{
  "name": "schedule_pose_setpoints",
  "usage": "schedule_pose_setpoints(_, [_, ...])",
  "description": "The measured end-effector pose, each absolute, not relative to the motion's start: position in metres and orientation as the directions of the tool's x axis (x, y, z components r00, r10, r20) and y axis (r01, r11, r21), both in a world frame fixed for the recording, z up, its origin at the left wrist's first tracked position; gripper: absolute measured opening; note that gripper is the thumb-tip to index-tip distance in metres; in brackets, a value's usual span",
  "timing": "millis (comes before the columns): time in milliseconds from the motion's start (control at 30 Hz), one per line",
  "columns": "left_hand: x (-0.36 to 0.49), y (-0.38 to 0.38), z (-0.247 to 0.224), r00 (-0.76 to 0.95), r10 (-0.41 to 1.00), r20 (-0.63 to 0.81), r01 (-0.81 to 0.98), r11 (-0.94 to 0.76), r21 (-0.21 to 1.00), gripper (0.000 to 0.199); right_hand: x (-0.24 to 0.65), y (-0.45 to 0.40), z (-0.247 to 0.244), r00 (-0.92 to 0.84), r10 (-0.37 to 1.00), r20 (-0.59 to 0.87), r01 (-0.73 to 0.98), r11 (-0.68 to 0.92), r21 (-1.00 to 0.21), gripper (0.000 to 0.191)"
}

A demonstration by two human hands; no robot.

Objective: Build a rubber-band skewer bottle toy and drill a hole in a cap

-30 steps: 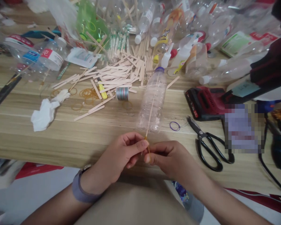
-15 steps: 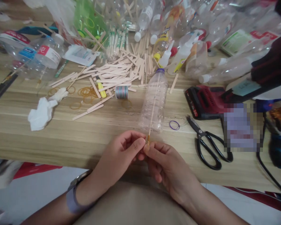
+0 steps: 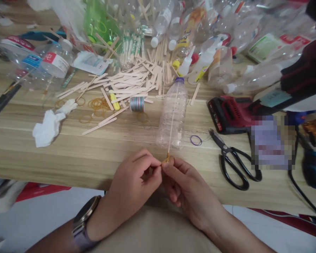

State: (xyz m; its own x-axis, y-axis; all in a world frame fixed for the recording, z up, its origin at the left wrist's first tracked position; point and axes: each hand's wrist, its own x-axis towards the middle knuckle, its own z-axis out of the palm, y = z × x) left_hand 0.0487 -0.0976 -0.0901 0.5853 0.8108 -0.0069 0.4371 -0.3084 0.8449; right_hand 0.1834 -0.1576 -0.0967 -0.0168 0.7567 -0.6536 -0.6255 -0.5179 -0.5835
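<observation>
One clear bottle, purple-capped

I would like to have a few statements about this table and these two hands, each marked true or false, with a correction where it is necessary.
1. The left hand and right hand meet near the amber band at the thin stick's near end. True.
2. The right hand grips the scissors. False: the scissors lie on the table.
3. The spool of thread is left of the purple-capped bottle. True.
4. The watch is on the right wrist. False: the watch is on the left.
</observation>
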Motion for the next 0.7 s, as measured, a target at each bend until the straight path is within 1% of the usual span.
schedule_pose_setpoints(67, [0.051, -0.095, -0.091, 0.543, 0.836, -0.080, 0.394, -0.169, 0.903, 0.013, 0.182, -0.159, -0.097, -0.032, 0.776, -0.629, -0.639, -0.500, -0.584, 0.042])
schedule_pose_setpoints(167, [0.055, -0.090, -0.094, 0.537, 0.811, -0.230, 0.209, 0.137, 0.968, 0.014, 0.180, -0.161, -0.098, -0.034, 0.818, -0.574, -0.691, -0.434, -0.578, 0.037])
schedule_pose_setpoints(200, [0.056, -0.089, -0.095, 0.550, 0.784, -0.289, 0.130, 0.262, 0.956, 0.015, 0.180, -0.161, -0.098, -0.037, 0.831, -0.554, -0.708, -0.413, -0.572, 0.035])
schedule_pose_setpoints(233, [0.056, -0.088, -0.095, 0.562, 0.749, -0.352, 0.056, 0.390, 0.919, 0.014, 0.180, -0.162, -0.098, -0.045, 0.842, -0.537, -0.724, -0.398, -0.563, 0.032])
schedule_pose_setpoints(300, [0.057, -0.087, -0.095, 0.590, 0.672, -0.447, -0.078, 0.599, 0.797, 0.013, 0.180, -0.162, -0.098, -0.070, 0.860, -0.506, -0.756, -0.376, -0.536, 0.028])
schedule_pose_setpoints(333, [0.058, -0.086, -0.094, 0.601, 0.644, -0.472, -0.127, 0.661, 0.740, 0.015, 0.181, -0.162, -0.098, -0.076, 0.867, -0.493, -0.774, -0.363, -0.519, 0.026])
schedule_pose_setpoints(367, [0.058, -0.085, -0.093, 0.610, 0.625, -0.487, -0.153, 0.696, 0.701, 0.016, 0.181, -0.162, -0.098, -0.082, 0.873, -0.482, -0.790, -0.351, -0.503, 0.024])
schedule_pose_setpoints(400, [0.058, -0.085, -0.091, 0.614, 0.617, -0.492, -0.158, 0.707, 0.690, 0.018, 0.181, -0.162, -0.098, -0.086, 0.876, -0.475, -0.803, -0.343, -0.487, 0.023])
schedule_pose_setpoints(467, [0.059, -0.084, -0.088, 0.599, 0.625, -0.500, -0.093, 0.675, 0.732, 0.019, 0.180, -0.162, -0.098, -0.086, 0.880, -0.466, -0.818, -0.330, -0.471, 0.021])
schedule_pose_setpoints(567, [0.062, -0.082, -0.086, 0.537, 0.645, -0.544, 0.080, 0.603, 0.794, 0.020, 0.178, -0.163, -0.101, -0.060, 0.885, -0.462, -0.813, -0.312, -0.493, 0.021])
schedule_pose_setpoints(700, [0.070, -0.082, -0.092, 0.444, 0.683, -0.579, 0.169, 0.571, 0.803, 0.026, 0.175, -0.163, -0.104, -0.027, 0.891, -0.454, -0.783, -0.301, -0.544, 0.023])
